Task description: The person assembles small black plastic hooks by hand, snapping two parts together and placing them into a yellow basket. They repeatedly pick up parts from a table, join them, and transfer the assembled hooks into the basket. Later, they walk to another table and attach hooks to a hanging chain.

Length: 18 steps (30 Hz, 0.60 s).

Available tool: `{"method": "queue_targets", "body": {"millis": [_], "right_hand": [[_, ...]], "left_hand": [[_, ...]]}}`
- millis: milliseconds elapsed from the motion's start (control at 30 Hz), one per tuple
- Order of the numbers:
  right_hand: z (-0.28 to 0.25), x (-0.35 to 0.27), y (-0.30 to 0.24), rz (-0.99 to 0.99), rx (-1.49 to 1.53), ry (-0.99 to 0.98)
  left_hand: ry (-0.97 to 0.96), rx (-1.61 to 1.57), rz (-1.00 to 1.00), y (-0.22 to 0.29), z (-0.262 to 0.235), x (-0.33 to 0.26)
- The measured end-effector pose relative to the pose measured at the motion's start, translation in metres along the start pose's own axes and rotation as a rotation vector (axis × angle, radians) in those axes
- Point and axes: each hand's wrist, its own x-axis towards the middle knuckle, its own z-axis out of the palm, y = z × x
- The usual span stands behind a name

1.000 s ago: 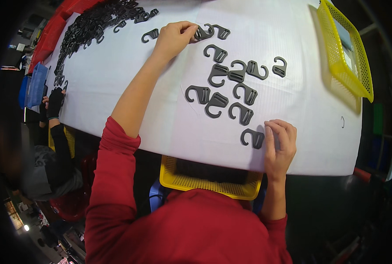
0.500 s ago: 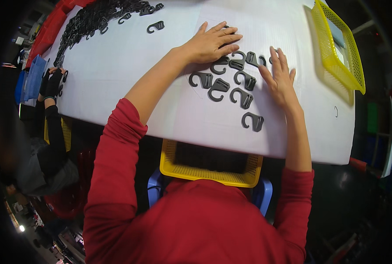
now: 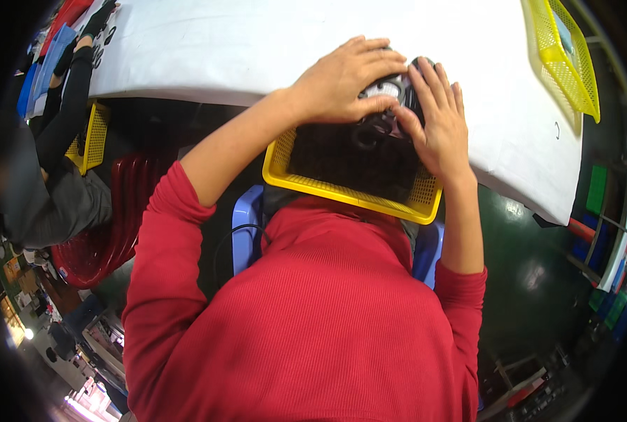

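Observation:
At the table's near edge, several black plastic hooks (image 3: pixel 374 131) are bunched between my two hands. My left hand (image 3: pixel 345 83) lies over their left side, palm down, its fingers stretched out to the right. Along their right side rests my right hand (image 3: pixel 436 126), fingers extended forward and thumb apart. The palms hide part of the bunch. Directly below, a yellow perforated basket (image 3: pixel 341 195) sits between me and the table, with a dark mass inside too dim to make out.
The white-covered table (image 3: pixel 257 42) spans the far side. A second yellow basket (image 3: pixel 573 67) stands at its right end, near a small hook-shaped mark (image 3: pixel 557 131). At far left, a co-worker's dark-sleeved arm (image 3: pixel 71 98) reaches over the table beside a blue basket (image 3: pixel 55 60).
My hands have drawn the spread-out hooks toward me, from the tabletop to its near edge above the basket. The view has tilted down, so the far pile is out of sight.

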Motion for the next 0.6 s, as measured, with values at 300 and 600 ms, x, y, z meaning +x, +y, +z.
{"method": "queue_targets", "body": {"millis": [300, 600], "right_hand": [[-0.048, -0.08, -0.042, -0.002, 0.222, -0.085], [0.026, -0.156, 0.054, 0.935, 0.95, -0.018]], "left_hand": [[0.291, -0.454, -0.269, 0.064, -0.029, -0.085], [0.69, -0.777, -1.104, -0.024, 0.042, -0.188]]}}
